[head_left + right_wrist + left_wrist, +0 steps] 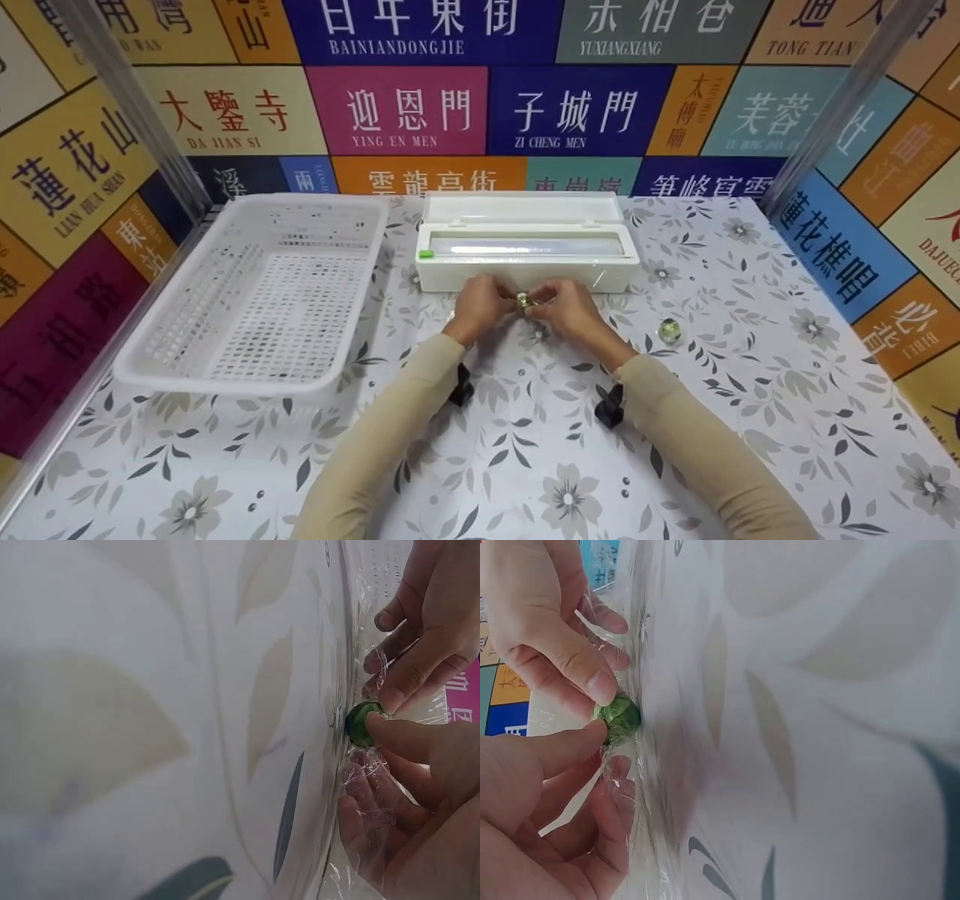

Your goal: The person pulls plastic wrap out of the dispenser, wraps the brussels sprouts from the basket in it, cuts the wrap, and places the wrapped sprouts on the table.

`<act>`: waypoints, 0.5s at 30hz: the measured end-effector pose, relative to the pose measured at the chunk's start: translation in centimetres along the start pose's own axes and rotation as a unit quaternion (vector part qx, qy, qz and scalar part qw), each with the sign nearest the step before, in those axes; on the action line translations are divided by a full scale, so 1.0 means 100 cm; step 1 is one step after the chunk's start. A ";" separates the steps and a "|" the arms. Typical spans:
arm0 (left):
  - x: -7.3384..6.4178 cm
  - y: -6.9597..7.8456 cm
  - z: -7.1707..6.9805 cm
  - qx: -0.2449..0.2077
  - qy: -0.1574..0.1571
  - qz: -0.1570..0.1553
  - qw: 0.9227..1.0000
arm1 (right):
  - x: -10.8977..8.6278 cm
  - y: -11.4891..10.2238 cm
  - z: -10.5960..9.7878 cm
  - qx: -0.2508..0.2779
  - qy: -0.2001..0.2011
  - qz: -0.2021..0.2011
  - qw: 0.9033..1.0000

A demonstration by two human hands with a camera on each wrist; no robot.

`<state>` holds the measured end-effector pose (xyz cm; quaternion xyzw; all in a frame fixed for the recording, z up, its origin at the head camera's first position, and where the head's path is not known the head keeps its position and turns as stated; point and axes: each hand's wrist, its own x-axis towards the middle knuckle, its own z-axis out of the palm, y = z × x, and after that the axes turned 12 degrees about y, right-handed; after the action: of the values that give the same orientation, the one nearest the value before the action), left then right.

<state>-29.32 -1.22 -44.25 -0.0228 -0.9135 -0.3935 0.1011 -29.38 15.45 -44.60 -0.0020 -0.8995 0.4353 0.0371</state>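
A small green ball (621,718), leafy-looking and glossy, sits in clear plastic film (360,772) low over the table, in front of the white box. Both hands work on it. My left hand (482,304) pinches the ball and film from the left, the thumb and a finger right at it. From the other side my right hand (562,304) pinches it too, its thumb pressed on the ball in the right wrist view. Film spreads around the fingers of both hands. To the right on the table lies another small yellow-green ball (670,330), shiny on its surface.
Behind the hands stands a white film dispenser box (525,277), its lid raised, with a roll inside and a green slider (425,254) at its left end. A white plastic basket (349,330) stands to the left. Sign-covered panels enclose the patterned tabletop (555,442).
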 end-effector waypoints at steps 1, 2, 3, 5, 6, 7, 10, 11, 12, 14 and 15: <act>0.000 0.000 0.000 -0.002 -0.001 -0.003 1.000 | 0.000 0.000 0.000 -0.001 0.001 -0.002 1.000; 0.001 -0.001 0.000 -0.005 -0.003 -0.006 1.000 | 0.001 0.000 0.000 0.000 0.001 -0.004 1.000; 0.001 -0.001 0.000 -0.008 -0.005 -0.007 1.000 | 0.001 0.001 0.001 0.003 0.000 -0.004 1.000; 0.002 -0.002 0.001 -0.014 -0.007 -0.013 1.000 | 0.001 0.001 0.001 0.010 -0.003 -0.003 1.000; 0.002 -0.002 0.001 -0.016 -0.008 -0.015 1.000 | 0.001 0.001 0.000 0.014 -0.004 0.002 1.000; 0.002 -0.002 0.002 -0.017 -0.008 -0.017 1.000 | 0.001 0.001 0.000 0.018 -0.006 0.006 1.000; 0.003 -0.003 0.003 -0.015 -0.004 -0.016 1.000 | 0.002 0.001 0.000 0.017 -0.008 0.014 1.000; 0.003 -0.003 0.003 -0.012 -0.002 -0.014 1.000 | 0.002 0.000 0.000 0.013 -0.009 0.014 1.000; 0.003 -0.003 0.004 -0.009 0.000 -0.011 1.000 | 0.002 0.000 0.000 0.011 -0.008 0.015 1.000; 0.003 -0.003 0.004 -0.009 0.002 -0.009 1.000 | 0.002 0.000 -0.001 0.002 -0.005 0.009 1.000; 0.003 -0.004 0.004 -0.009 0.002 -0.008 1.000 | 0.002 0.000 0.000 -0.002 -0.004 0.007 1.000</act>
<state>-29.70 -1.16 -44.73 -0.0151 -0.9097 -0.4028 0.0997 -29.58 15.49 -44.56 -0.0066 -0.9005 0.4339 0.0300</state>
